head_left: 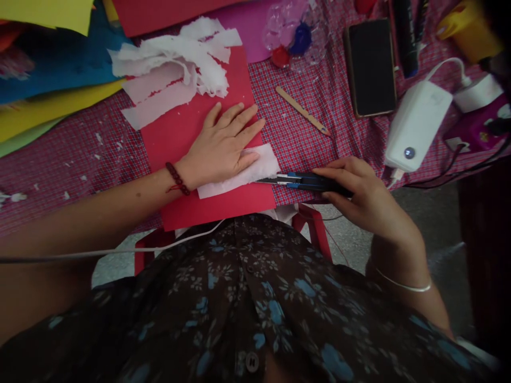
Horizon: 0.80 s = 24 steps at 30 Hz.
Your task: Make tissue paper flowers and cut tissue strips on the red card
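Note:
My left hand [223,146] lies flat with fingers stretched out, pressing a white paper strip [261,169] onto a red sheet [187,133]. My right hand [355,194] is closed round a blue-and-black utility knife [307,181]. Its blade points left and touches the right end of the strip. More torn white paper strips [179,64] are piled at the far end of the red sheet.
A checked cloth [80,154] covers the table. On it lie a wooden stick [302,110], a dark phone [370,66], a white power bank [415,125] with cables, clear plastic with red and blue caps [293,32], and coloured sheets [48,74] at the far left.

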Each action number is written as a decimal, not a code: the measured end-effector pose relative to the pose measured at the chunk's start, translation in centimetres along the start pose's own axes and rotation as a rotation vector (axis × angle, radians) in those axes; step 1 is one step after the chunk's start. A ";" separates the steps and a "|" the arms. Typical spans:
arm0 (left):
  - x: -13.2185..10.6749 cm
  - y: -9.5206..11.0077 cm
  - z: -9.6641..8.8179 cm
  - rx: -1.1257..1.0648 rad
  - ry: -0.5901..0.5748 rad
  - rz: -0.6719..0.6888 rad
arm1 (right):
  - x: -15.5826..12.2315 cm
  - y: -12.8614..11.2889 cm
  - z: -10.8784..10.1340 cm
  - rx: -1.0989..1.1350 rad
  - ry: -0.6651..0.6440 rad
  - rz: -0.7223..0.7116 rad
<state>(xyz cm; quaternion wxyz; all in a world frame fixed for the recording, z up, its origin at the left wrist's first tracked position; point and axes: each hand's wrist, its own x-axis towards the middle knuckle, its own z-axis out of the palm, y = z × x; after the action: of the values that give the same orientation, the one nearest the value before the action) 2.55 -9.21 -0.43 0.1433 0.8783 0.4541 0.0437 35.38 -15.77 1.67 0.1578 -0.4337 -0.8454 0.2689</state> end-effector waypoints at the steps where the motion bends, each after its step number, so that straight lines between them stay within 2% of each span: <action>1: 0.0 0.0 0.0 -0.005 -0.002 0.000 | 0.0 0.0 -0.2 0.004 -0.006 0.006; 10: 0.0 0.0 0.0 0.011 0.040 0.027 | -2.5 0.2 -2.8 0.019 -0.052 0.038; 13: -0.1 -0.1 0.0 0.015 0.041 0.023 | -3.4 0.4 -3.3 -0.029 -0.005 0.080; 21: 0.1 -0.6 0.5 -0.086 0.021 -0.003 | -3.5 0.6 -2.8 -0.050 0.023 0.077; 24: 0.0 -0.8 0.2 -0.063 0.051 0.004 | -3.4 0.9 -2.4 -0.050 0.043 0.066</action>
<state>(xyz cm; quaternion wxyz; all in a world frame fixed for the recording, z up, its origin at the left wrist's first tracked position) 1.94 -8.82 -0.85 0.1594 0.8728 0.4543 0.0805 39.10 -17.39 2.97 0.1563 -0.4710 -0.8334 0.2434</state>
